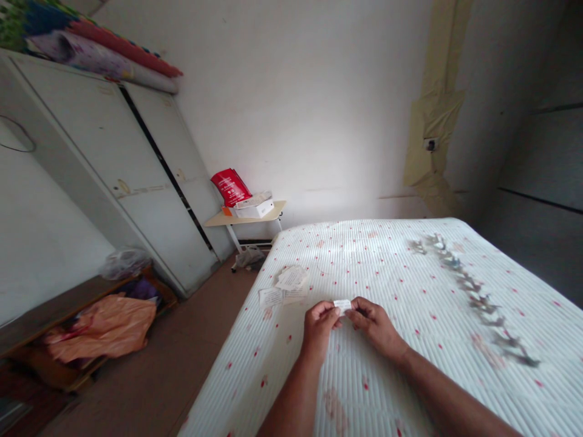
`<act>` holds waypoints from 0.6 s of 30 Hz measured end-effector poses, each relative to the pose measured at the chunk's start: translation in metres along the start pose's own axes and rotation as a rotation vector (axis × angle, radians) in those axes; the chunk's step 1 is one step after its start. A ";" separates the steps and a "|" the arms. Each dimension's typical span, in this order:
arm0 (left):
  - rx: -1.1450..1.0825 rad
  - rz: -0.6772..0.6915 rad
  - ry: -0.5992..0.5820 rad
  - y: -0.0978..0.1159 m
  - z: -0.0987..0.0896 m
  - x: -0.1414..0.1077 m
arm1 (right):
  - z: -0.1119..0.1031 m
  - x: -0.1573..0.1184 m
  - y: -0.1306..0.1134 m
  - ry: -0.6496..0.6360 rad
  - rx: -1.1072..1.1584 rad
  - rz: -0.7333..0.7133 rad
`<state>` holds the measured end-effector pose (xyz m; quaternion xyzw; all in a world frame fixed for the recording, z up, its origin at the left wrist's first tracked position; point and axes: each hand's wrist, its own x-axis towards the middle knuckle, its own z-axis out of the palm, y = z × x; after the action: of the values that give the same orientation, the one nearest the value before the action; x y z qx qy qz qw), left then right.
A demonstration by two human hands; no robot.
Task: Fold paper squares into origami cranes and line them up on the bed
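Between my two hands is a small piece of white paper [342, 304] with faint marks on it, held just above the bed. My left hand [320, 320] pinches its left side between thumb and fingers. The right side is pinched by my right hand [374, 323]. Beyond my left hand lies a loose group of printed paper sheets [291, 279], partly overlapping. On the right half of the bed a long row of small folded paper pieces [483, 303] runs from the far side toward the near right.
The bed [355, 261] wears a white ribbed cover with red dots. Behind its far left corner stands a small table [216, 220] with a red bag [231, 187] and a white box [255, 209]. A grey cabinet [150, 182] and a low wooden bench [31, 303] stand left.
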<state>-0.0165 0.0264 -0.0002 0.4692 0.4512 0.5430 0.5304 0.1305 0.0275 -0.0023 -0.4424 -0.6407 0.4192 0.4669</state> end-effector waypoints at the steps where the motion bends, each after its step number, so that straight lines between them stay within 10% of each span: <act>1: -0.005 0.001 0.010 0.000 0.000 0.000 | 0.000 0.000 0.000 0.002 0.018 0.012; 18: -0.141 -0.036 0.021 -0.006 -0.001 0.004 | 0.002 0.003 -0.001 -0.038 0.347 0.021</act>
<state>-0.0169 0.0309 -0.0066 0.4169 0.4258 0.5685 0.5672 0.1279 0.0299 -0.0008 -0.3538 -0.5629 0.5366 0.5196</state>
